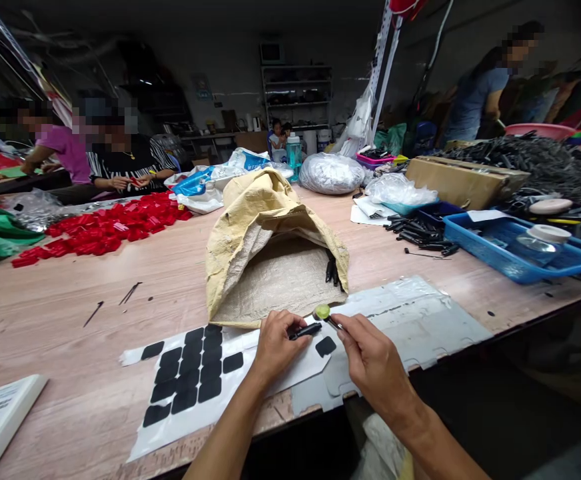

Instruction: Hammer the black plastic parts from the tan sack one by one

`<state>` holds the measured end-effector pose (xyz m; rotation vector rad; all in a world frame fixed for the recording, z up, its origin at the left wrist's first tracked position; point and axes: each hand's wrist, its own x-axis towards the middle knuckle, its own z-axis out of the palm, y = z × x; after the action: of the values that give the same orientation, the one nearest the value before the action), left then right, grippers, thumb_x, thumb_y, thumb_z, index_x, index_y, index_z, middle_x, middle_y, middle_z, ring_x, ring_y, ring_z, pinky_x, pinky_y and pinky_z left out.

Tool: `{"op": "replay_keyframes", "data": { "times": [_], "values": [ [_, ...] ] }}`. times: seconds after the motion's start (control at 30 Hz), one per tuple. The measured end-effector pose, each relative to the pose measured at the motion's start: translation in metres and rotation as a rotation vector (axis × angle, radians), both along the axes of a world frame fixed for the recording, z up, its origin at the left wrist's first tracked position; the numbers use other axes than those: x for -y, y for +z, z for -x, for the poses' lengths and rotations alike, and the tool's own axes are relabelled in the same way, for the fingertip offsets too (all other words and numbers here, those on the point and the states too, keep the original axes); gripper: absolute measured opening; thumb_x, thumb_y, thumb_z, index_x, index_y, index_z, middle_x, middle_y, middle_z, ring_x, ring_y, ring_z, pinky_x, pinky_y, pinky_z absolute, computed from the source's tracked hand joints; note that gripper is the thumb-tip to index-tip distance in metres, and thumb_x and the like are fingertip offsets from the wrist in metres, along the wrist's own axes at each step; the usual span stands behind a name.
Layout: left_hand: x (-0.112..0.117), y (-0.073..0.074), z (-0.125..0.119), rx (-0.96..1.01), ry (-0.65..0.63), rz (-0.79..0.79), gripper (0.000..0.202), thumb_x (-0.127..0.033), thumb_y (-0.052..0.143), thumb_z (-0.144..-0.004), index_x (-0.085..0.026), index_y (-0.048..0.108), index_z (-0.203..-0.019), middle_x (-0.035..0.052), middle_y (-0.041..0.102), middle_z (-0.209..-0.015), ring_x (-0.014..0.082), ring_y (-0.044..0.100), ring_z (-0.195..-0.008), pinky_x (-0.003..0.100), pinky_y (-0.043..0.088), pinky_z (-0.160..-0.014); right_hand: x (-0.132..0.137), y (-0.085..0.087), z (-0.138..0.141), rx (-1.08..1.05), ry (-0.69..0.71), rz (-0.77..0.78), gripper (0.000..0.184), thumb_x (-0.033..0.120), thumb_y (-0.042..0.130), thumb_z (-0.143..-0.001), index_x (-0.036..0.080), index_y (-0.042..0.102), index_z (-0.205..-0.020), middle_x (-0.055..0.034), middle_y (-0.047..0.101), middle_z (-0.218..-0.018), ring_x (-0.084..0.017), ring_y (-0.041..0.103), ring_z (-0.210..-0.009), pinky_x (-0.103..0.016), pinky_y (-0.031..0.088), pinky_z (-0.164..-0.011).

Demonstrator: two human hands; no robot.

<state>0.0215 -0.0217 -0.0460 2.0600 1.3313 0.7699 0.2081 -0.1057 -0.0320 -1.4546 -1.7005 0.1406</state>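
Note:
My left hand (279,341) is closed on a slim black pen-shaped piece (306,331), tilted slightly up to the right. Between the fingers of my right hand (370,353) is a thin-handled tool with a round yellow-green head (322,311). That head is close to the piece's right end; whether they touch I cannot tell. Below my hands lies a white sheet (243,387) bearing black rounded-square patches (187,379). A single patch (326,346) sits between my hands. Just beyond, a yellow woven sack (275,267) gapes towards me, with a few black pieces (331,269) inside at its right edge.
Red parts (115,230) lie heaped at the left. More black pieces (415,230) lie by a blue tray (500,257) holding a jar. A cardboard box (455,179) stands behind. A white box (5,420) is front left. Co-workers sit across the table.

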Motion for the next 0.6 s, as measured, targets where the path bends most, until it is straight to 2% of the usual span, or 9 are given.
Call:
{"op": "replay_keyframes", "data": {
  "times": [0.17,0.37,0.5,0.6],
  "values": [
    [-0.001,-0.002,0.0,0.0,-0.005,0.002,0.015,-0.019,0.079,-0.073,-0.025,0.074,-0.087,-0.001,0.073,-0.089,0.0232,0.059,-0.096,0.036,0.037,-0.087,0.0,-0.011,0.003,0.08,-0.013,0.046,0.035,0.014,0.042,-0.098,0.019,0.066,-0.124,-0.0082,0.068,-0.099,-0.02,0.066,-0.095,-0.032,0.054,-0.085],
    [-0.001,-0.002,0.001,0.007,-0.01,-0.008,0.013,-0.02,0.078,-0.075,-0.025,0.073,-0.086,-0.0015,0.072,-0.089,0.0227,0.058,-0.096,0.036,0.037,-0.087,-0.002,-0.001,0.012,0.028,0.011,-0.019,0.034,0.016,0.044,-0.099,0.019,0.064,-0.126,-0.0078,0.068,-0.101,-0.019,0.066,-0.094,-0.031,0.053,-0.085],
    [0.0,0.0,0.002,-0.013,-0.023,0.01,0.009,-0.022,0.077,-0.076,-0.024,0.071,-0.082,-0.0014,0.07,-0.087,0.0231,0.058,-0.095,0.036,0.036,-0.085,-0.002,-0.001,0.021,0.089,0.027,0.045,0.035,0.013,0.043,-0.097,0.021,0.066,-0.123,-0.0063,0.068,-0.096,-0.019,0.066,-0.089,-0.03,0.053,-0.078],
    [0.0,0.001,0.001,-0.007,-0.022,0.015,0.011,-0.021,0.077,-0.075,-0.024,0.071,-0.083,-0.0016,0.071,-0.088,0.0231,0.058,-0.096,0.036,0.036,-0.086,-0.003,-0.002,0.016,0.071,0.036,0.073,0.034,0.014,0.044,-0.097,0.022,0.067,-0.121,-0.0055,0.069,-0.097,-0.018,0.067,-0.089,-0.029,0.053,-0.079]
  ]
}}
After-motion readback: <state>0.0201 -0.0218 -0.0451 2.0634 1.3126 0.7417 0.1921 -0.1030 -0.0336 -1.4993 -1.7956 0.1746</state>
